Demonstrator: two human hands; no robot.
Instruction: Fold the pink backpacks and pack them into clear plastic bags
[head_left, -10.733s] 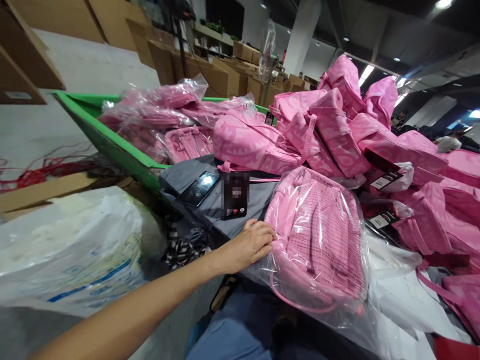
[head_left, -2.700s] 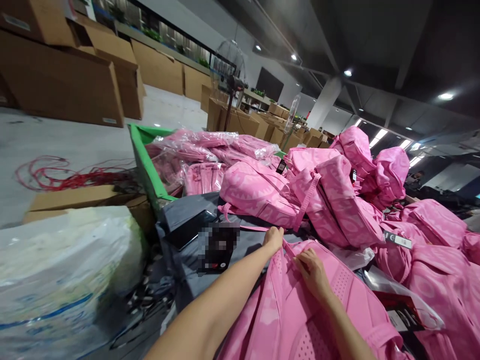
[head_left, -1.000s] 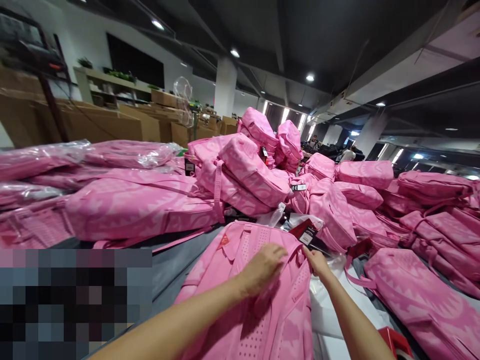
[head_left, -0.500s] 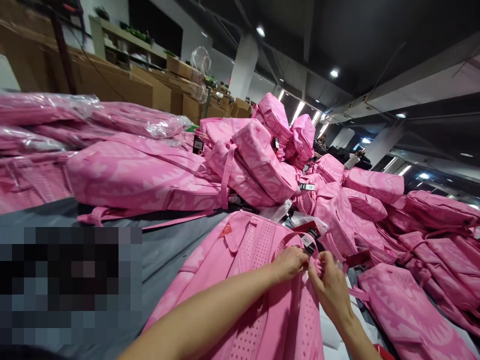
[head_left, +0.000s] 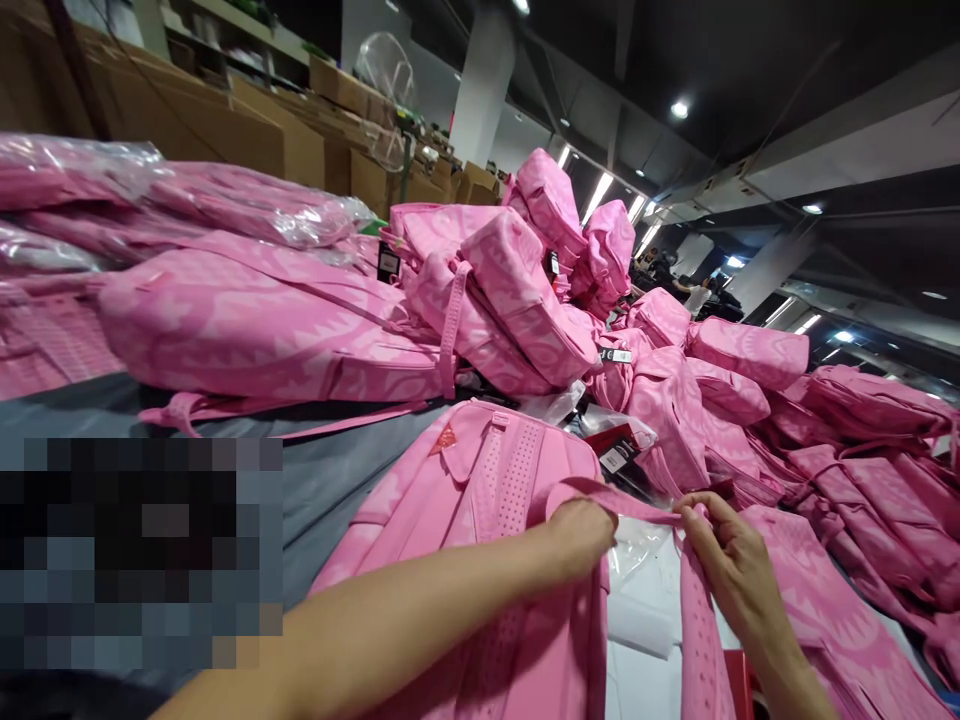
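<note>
At the near edge of the grey cloth (head_left: 337,470), a pink backpack (head_left: 465,505) sits right before the person, its strap side facing up and its top end pointing away. Near that top is a small red triangle patch (head_left: 448,439). The right hand (head_left: 731,550) pinches a narrow pink strap (head_left: 637,502) between thumb and fingers, off the bag's right side. From this hand a wider padded strap (head_left: 703,640) hangs down. The left hand (head_left: 581,535) is curled at the bag's right edge, by the other end of the narrow strap (its fingertips are hidden, so what it grips cannot be told). The two hands are apart, with the strap stretched between them.

Below that strap lie white sheets (head_left: 641,665) and some clear plastic (head_left: 637,545), with a red object (head_left: 738,680) beside the padded strap. Just past the bag's top right corner is a dark tag (head_left: 616,455). Farther off, another pink backpack (head_left: 277,325) lies on its side to the left, before plastic-wrapped bags (head_left: 247,205). A heap of pink bags (head_left: 517,300) rises behind, and cardboard boxes (head_left: 255,130) stand beyond.
</note>
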